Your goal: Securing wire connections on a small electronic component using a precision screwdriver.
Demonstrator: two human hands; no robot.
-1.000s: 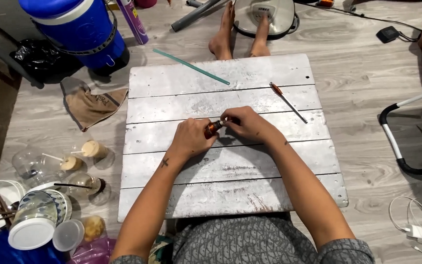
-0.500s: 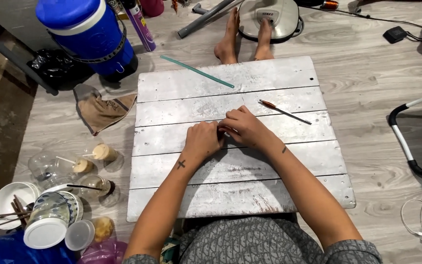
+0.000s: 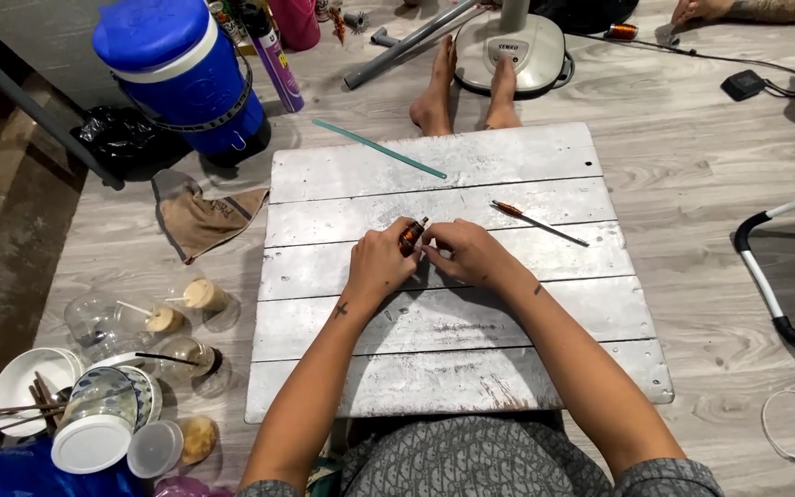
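Note:
A white painted plank board (image 3: 471, 368) lies on the floor in front of me. Over its middle my left hand (image 3: 379, 267) grips a small brown cylindrical piece (image 3: 411, 234) with a dark tip. My right hand (image 3: 466, 253) meets it from the right, fingertips pinching at the same piece. A thin screwdriver with an orange handle (image 3: 535, 220) lies on the board just right of my hands. A long teal stick (image 3: 379, 148) rests across the board's far left corner.
A blue drum cooler (image 3: 181, 74) and a brown cloth (image 3: 209, 216) sit at the far left. Cups, bowls and lids (image 3: 103, 405) crowd the near left floor. Another person's bare feet (image 3: 466, 87) and a fan base (image 3: 508, 46) lie beyond the board. A white-and-black frame (image 3: 766, 276) stands right.
The view has shifted a little. My two hands stay joined over the board's middle, and the brown piece now shows above my left fingers again.

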